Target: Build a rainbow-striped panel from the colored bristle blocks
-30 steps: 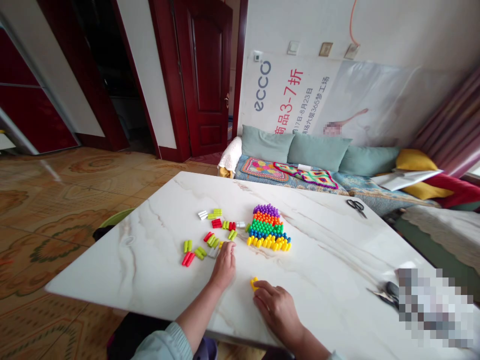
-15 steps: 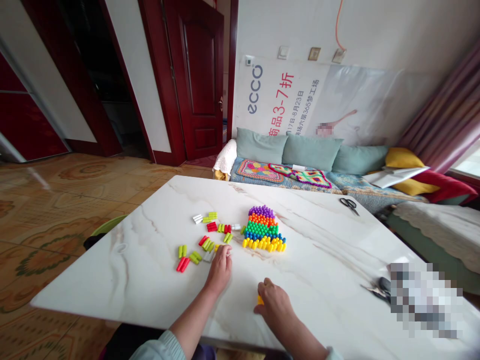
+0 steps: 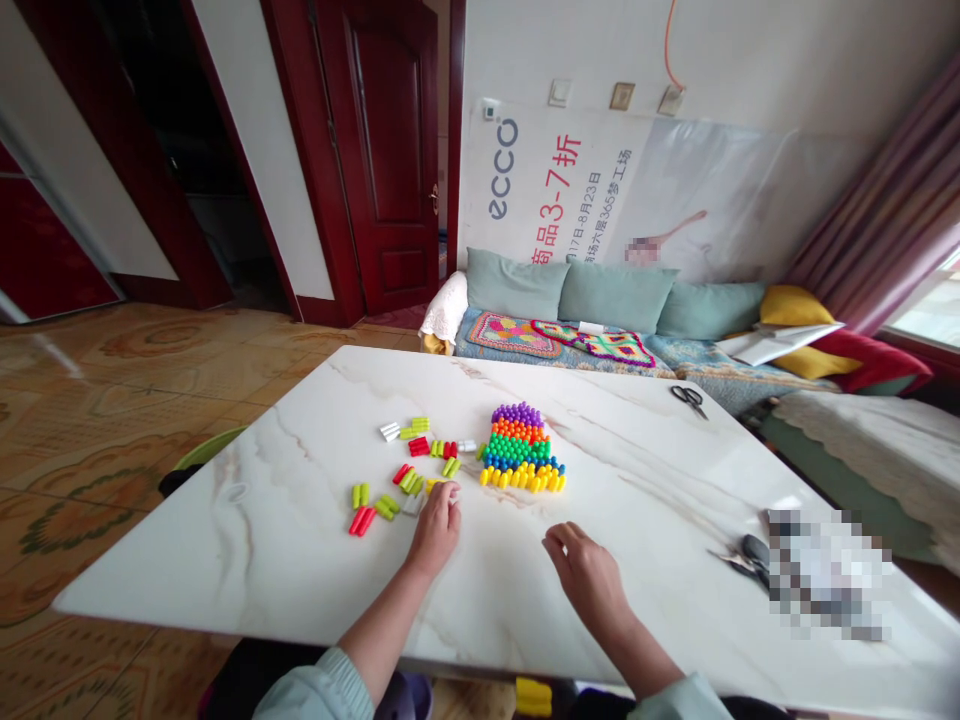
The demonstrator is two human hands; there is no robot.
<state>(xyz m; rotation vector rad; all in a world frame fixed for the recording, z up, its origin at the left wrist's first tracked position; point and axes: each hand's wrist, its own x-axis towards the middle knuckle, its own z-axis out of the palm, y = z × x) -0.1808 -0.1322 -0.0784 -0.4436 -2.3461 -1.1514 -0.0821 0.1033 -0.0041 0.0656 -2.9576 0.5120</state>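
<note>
Rows of purple, orange, green, blue and yellow pegs form a joined block (image 3: 522,450) in the middle of the white marble table (image 3: 660,500). Loose red, green, white and yellow peg pieces (image 3: 405,470) lie scattered to its left. My left hand (image 3: 435,525) rests at the near edge of this scatter, its fingertips pinched on a small pale piece. My right hand (image 3: 589,575) lies on bare table to the right, fingers loosely bent with nothing in them. A yellow piece (image 3: 532,695) shows below the table's near edge.
Black scissors (image 3: 688,396) lie at the table's far right. A second pair (image 3: 742,560) sits near the right edge beside a blurred patch. A sofa (image 3: 600,320) with cushions stands behind the table, and a green stool (image 3: 206,450) shows at its left.
My right hand slid a yellow piece toward the near edge, then moved up and right without it; the piece now shows below the table. My left hand stayed at the loose pieces.
</note>
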